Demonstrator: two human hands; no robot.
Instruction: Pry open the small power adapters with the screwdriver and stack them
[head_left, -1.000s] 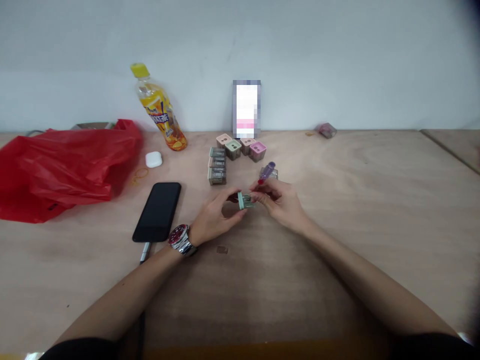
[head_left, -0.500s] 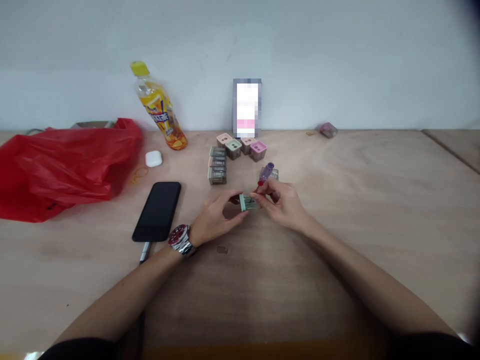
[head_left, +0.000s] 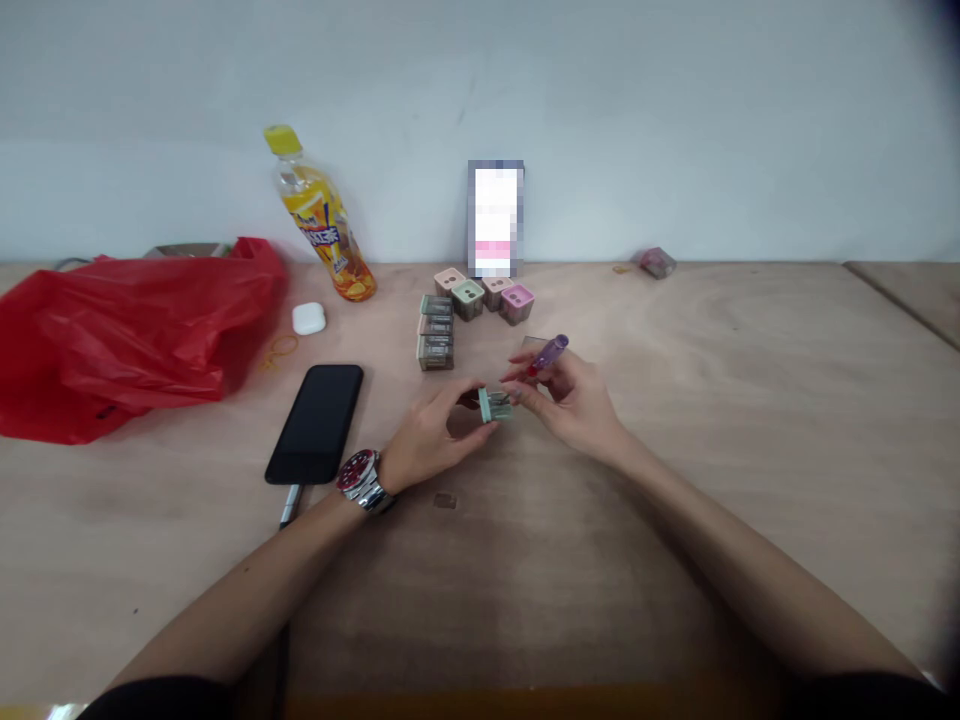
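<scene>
My left hand point(head_left: 431, 435) grips a green pencil sharpener insert point(head_left: 495, 405) between thumb and fingers, its inner side turned right. In my right hand point(head_left: 574, 405) is a small screwdriver point(head_left: 551, 352) with a purple see-through handle and a red collar. The screwdriver leans up to the right, its lower end close to the insert; whether its tip touches a screw is too small to tell. Behind my right fingers, a clear sharpener case point(head_left: 534, 343) is mostly hidden. A small dark translucent piece point(head_left: 445, 501) lies on the table nearer to me.
Several pencil sharpeners point(head_left: 468, 297) stand beyond my hands, with a row of others point(head_left: 436, 350) left of them. A phone point(head_left: 496, 220) leans on the wall. Leftward are a black phone point(head_left: 315, 423) on a cable, a white earbud case point(head_left: 308, 319), a drink bottle point(head_left: 324, 220) and a red bag point(head_left: 142, 340).
My right hand has shifted slightly right, and the screwdriver handle has moved right and tilted further over. My left hand keeps the green insert in nearly the same place.
</scene>
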